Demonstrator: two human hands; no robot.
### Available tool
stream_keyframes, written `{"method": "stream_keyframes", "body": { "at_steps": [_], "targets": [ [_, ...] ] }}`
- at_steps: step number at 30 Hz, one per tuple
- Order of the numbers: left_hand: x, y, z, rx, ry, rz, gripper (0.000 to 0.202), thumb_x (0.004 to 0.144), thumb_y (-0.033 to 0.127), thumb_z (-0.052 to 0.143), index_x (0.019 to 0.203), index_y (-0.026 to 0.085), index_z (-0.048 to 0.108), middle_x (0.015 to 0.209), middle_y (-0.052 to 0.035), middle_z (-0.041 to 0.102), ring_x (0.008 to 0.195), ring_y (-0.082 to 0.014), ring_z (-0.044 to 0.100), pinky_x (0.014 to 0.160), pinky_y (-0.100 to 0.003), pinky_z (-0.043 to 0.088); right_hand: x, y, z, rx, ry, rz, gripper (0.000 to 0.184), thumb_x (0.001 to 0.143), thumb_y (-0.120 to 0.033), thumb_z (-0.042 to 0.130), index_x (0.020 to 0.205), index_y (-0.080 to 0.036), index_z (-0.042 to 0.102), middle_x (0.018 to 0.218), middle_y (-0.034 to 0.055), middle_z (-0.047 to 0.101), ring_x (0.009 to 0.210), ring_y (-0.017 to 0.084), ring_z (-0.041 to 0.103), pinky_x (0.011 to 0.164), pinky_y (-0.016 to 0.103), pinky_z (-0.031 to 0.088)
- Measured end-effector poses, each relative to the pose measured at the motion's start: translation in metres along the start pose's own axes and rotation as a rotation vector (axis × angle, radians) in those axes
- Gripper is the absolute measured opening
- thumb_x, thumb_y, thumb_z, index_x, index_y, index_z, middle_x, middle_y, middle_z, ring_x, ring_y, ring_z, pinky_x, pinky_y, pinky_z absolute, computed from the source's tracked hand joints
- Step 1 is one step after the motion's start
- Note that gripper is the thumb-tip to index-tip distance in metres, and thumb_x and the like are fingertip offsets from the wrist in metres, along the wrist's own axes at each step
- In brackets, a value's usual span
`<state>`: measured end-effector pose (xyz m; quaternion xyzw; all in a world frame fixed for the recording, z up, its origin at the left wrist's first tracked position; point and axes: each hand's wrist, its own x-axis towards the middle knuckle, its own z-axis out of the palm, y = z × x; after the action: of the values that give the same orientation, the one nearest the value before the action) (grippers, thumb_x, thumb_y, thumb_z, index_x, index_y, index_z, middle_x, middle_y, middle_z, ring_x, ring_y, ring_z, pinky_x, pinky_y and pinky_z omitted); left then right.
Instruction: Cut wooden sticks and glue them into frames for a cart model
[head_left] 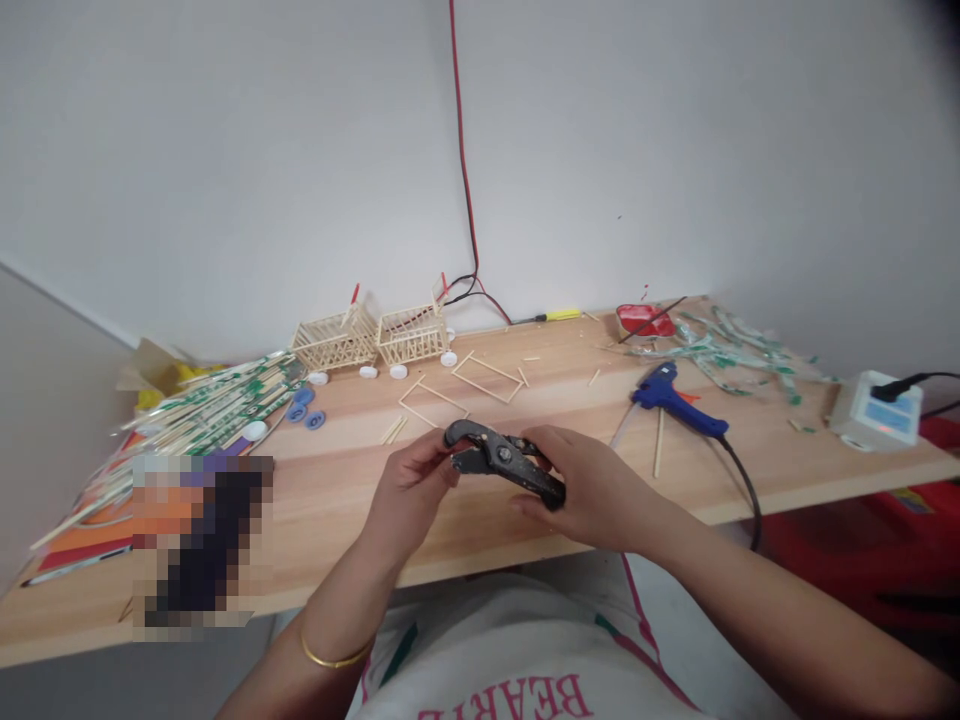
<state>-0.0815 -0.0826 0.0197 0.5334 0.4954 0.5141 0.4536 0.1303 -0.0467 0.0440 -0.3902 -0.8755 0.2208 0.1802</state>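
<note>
In the head view, my right hand [581, 480] is closed round the handles of black hand pruners [504, 455], which I hold above the table's front part. Their curved jaws point left. My left hand [412, 490] is pinched right at the jaws; what lies between its fingertips is too small or hidden to make out. Just beyond my hands lie two frames of thin wooden sticks, a left frame [435, 400] and a right frame [487, 378]. A few short cut sticks [394, 430] rest beside my left hand.
Two stick-built carts, a left cart [334, 345] and a right cart [412, 335], stand near the wall. Wrapped sticks [225, 405] and blue discs [306, 405] are at left. A blue glue gun [679, 400], a white power box [876, 410] and torn wrappers [739, 345] lie at right.
</note>
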Motion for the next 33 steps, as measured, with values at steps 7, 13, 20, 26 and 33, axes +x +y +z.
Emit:
{"method": "stream_keyframes", "body": {
  "at_steps": [7, 13, 20, 26, 33],
  "targets": [
    [-0.0001, 0.0032, 0.0016, 0.054, -0.034, 0.025, 0.011, 0.08, 0.021, 0.057, 0.084, 0.018, 0.067, 0.078, -0.0013, 0.063, 0.073, -0.0124, 0.052, 0.067, -0.022, 0.042, -0.0037, 0.0004, 0.0015, -0.076, -0.046, 0.059, 0.033, 0.072, -0.04, 0.062, 0.095, -0.019, 0.051, 0.085, 0.0053, 0.061, 0.076, 0.02, 0.055, 0.063, 0.027, 0.037],
    [-0.0005, 0.0, 0.0001, 0.096, -0.039, 0.057, 0.011, 0.079, 0.021, 0.057, 0.083, 0.017, 0.066, 0.077, -0.0014, 0.063, 0.07, -0.0125, 0.052, 0.063, -0.022, 0.041, -0.0043, 0.0, 0.0002, -0.085, -0.098, 0.076, 0.028, 0.073, -0.04, 0.061, 0.089, -0.019, 0.05, 0.083, 0.0039, 0.062, 0.072, 0.018, 0.055, 0.061, 0.026, 0.035],
    [-0.0002, 0.0035, 0.0021, 0.095, -0.063, 0.087, 0.011, 0.081, 0.022, 0.055, 0.081, 0.018, 0.065, 0.082, -0.0023, 0.064, 0.078, -0.0148, 0.055, 0.07, -0.024, 0.042, -0.0053, 0.0006, 0.0, -0.125, -0.1, 0.092, 0.027, 0.073, -0.042, 0.06, 0.085, -0.02, 0.05, 0.081, 0.0045, 0.063, 0.073, 0.02, 0.057, 0.06, 0.026, 0.035],
    [0.0003, 0.0055, 0.0033, 0.13, -0.054, 0.095, 0.011, 0.081, 0.022, 0.055, 0.079, 0.018, 0.065, 0.083, -0.0021, 0.065, 0.078, -0.0151, 0.056, 0.069, -0.023, 0.042, -0.0056, 0.0025, 0.0012, -0.192, -0.096, 0.1, 0.03, 0.075, -0.045, 0.058, 0.088, -0.019, 0.051, 0.083, 0.0063, 0.064, 0.075, 0.021, 0.058, 0.06, 0.026, 0.034],
    [-0.0008, 0.002, 0.0039, 0.207, -0.034, 0.117, 0.015, 0.081, 0.025, 0.054, 0.072, 0.018, 0.063, 0.083, -0.0026, 0.066, 0.079, -0.0158, 0.056, 0.071, -0.025, 0.043, -0.004, 0.0052, 0.0004, -0.297, -0.139, 0.086, 0.035, 0.077, -0.053, 0.052, 0.085, -0.019, 0.051, 0.077, 0.0067, 0.066, 0.069, 0.022, 0.06, 0.055, 0.027, 0.029]
  ]
}}
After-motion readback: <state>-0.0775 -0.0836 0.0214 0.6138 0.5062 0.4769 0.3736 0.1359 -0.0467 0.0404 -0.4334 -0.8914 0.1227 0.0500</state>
